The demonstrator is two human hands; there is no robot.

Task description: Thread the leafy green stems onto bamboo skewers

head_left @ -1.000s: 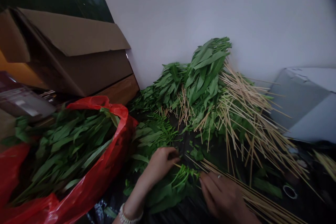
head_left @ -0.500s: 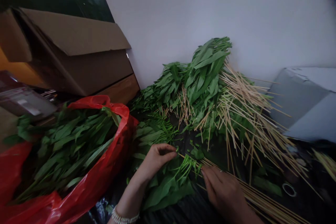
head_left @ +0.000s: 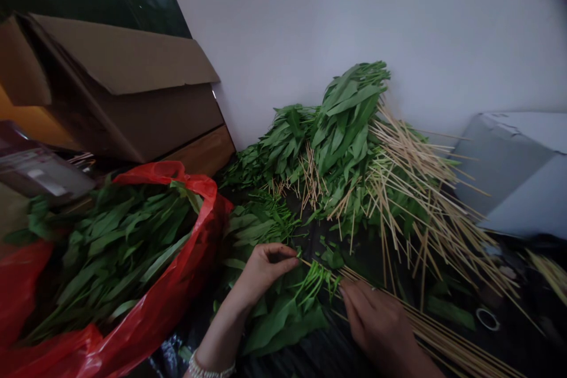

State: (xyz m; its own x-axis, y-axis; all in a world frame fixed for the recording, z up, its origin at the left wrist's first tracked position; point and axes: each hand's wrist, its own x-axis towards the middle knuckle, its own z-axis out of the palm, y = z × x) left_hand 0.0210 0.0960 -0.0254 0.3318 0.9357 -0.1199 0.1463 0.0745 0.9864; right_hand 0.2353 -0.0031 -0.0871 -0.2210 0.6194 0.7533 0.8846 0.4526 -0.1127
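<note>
My left hand (head_left: pixel 270 266) pinches thumb and forefinger at the pointed end of a bamboo skewer (head_left: pixel 306 261). A small green bit, which looks like a leaf stem, shows at those fingertips. Several bright green stems (head_left: pixel 319 277) are bunched on the skewer, their broad leaves (head_left: pixel 287 325) hanging toward me. My right hand (head_left: pixel 376 313) is closed around the skewer just behind the stems; its fingertips are partly hidden. Beneath that hand, a bundle of loose skewers (head_left: pixel 447 333) runs off to the lower right.
At left stands a red plastic bag (head_left: pixel 212 230) full of leafy greens, with a cardboard box (head_left: pixel 146 112) behind it. Skewered leaves (head_left: pixel 349 112) and protruding sticks (head_left: pixel 425 189) are heaped against the wall. A tape roll (head_left: pixel 488 319) and a white box (head_left: pixel 509 165) are at right.
Both hands keep almost the same position, with the left fingertips still at the skewer's tip. The view has shifted very slightly; nothing is visibly taken up or let go.
</note>
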